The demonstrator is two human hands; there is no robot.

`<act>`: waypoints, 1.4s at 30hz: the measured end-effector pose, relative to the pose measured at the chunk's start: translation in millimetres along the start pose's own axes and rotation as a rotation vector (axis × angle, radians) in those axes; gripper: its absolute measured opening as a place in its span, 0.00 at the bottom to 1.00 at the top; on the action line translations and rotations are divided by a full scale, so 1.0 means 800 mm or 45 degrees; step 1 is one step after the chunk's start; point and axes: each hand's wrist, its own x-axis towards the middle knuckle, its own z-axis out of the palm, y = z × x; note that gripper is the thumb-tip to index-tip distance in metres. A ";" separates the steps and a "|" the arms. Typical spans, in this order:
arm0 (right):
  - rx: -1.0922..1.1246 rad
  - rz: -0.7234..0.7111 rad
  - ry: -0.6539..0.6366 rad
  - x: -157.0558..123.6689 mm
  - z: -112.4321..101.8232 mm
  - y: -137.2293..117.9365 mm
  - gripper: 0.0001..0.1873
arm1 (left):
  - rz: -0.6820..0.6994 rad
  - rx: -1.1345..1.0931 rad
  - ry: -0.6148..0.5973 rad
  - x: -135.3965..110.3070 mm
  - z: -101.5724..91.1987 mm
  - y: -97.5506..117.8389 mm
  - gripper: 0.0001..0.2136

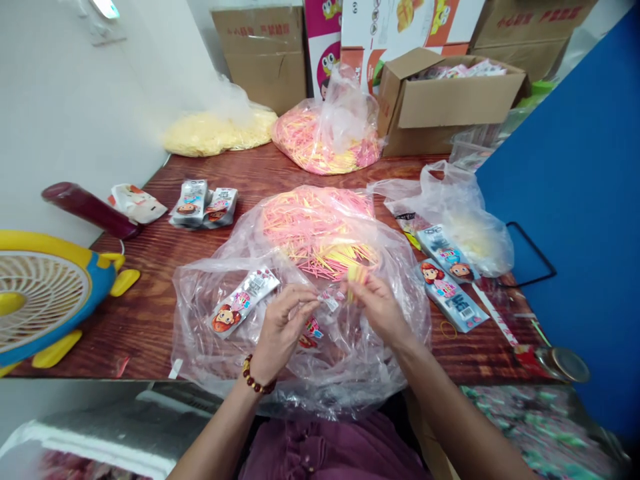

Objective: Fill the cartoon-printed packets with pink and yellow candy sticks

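Left hand: the left hand (283, 327), with a bead bracelet (255, 380) on its wrist, has its fingers closed on one end of a small packet (329, 301).
Right hand: the right hand (381, 310) grips a bunch of yellow sticks (357, 273) in closed fingertips, at the packet's other end.
Packet's place: held above the bench's near edge, about mid-width, over a clear plastic bag (300, 387).
Bag: spread across the near middle of the bench (150, 320). A heap of pink and yellow sticks (320, 233) lies in it just beyond the hands, and a printed packet (243, 300) rests on its left side.
Right edge: two more printed packets (447, 283) lie beside a crumpled bag (465, 207).
Left edge: a yellow and blue fan (45, 293) overhangs it, with a dark red bottle (90, 208) behind.
Far edge: a sack of yellow sticks (220, 130), a sack of pink sticks (325, 140) and an open cardboard box (440, 100).
In the way: folds of bag film crowd around both hands.
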 end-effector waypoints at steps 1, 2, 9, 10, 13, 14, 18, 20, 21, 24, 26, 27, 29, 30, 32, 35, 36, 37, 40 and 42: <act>0.079 -0.034 0.098 0.004 0.002 -0.008 0.10 | -0.071 -0.023 -0.015 0.001 -0.001 -0.002 0.06; 0.135 -0.093 0.167 0.008 0.006 -0.017 0.09 | -0.134 -0.049 -0.036 0.001 -0.002 -0.003 0.07; 0.117 -0.327 0.226 0.019 0.059 -0.056 0.08 | -0.312 -0.185 -0.058 0.004 0.006 -0.001 0.11; 0.127 -0.318 0.229 0.019 0.063 -0.052 0.08 | -0.330 -0.208 -0.049 0.004 0.007 -0.001 0.11; 0.089 -0.253 0.273 0.014 0.067 -0.031 0.10 | -0.362 -0.277 -0.008 0.004 0.009 -0.002 0.11; 0.050 -0.236 0.299 0.011 0.067 -0.024 0.12 | -0.367 -0.293 0.005 0.004 0.009 -0.003 0.11; -0.077 -0.208 0.333 0.001 0.063 -0.011 0.15 | -0.369 -0.300 0.057 0.005 0.012 -0.007 0.11; -0.110 -0.193 0.297 -0.003 0.062 -0.012 0.15 | -0.372 -0.314 0.088 0.006 0.015 -0.008 0.10; -0.128 -0.184 0.273 -0.004 0.061 -0.014 0.15 | -0.376 -0.340 0.098 0.008 0.017 -0.009 0.10; -0.122 -0.170 0.173 -0.003 0.058 -0.019 0.15 | -0.407 -0.470 0.078 0.013 0.020 -0.008 0.08; -0.106 -0.168 0.082 0.001 0.054 -0.024 0.15 | -0.429 -0.547 0.031 0.018 0.019 -0.006 0.08; -0.102 -0.169 0.037 0.003 0.051 -0.026 0.15 | -0.434 -0.566 0.011 0.021 0.018 -0.005 0.09; -0.121 -0.170 -0.034 0.008 0.046 -0.034 0.17 | -0.419 -0.577 -0.003 0.026 0.015 -0.004 0.09; -0.136 -0.182 -0.055 0.011 0.044 -0.040 0.19 | -0.401 -0.574 0.003 0.029 0.014 -0.004 0.09; -0.208 -0.244 -0.062 0.015 0.040 -0.052 0.22 | -0.352 -0.569 0.033 0.034 0.013 -0.006 0.10; -0.513 -0.355 -0.187 0.020 0.034 -0.072 0.22 | -0.277 -0.591 0.125 0.040 0.013 -0.011 0.08; -0.619 -0.362 -0.281 0.021 0.031 -0.078 0.22 | -0.255 -0.606 0.159 0.042 0.013 -0.013 0.08; -0.685 -0.356 -0.371 0.022 0.027 -0.084 0.22 | -0.231 -0.623 0.189 0.043 0.013 -0.015 0.08; -0.683 -0.325 -0.401 0.026 0.012 -0.094 0.23 | -0.166 -0.660 0.214 0.046 0.012 -0.020 0.08; -0.742 -0.347 -0.297 0.028 0.005 -0.096 0.15 | -0.134 -0.661 0.210 0.047 0.011 -0.021 0.07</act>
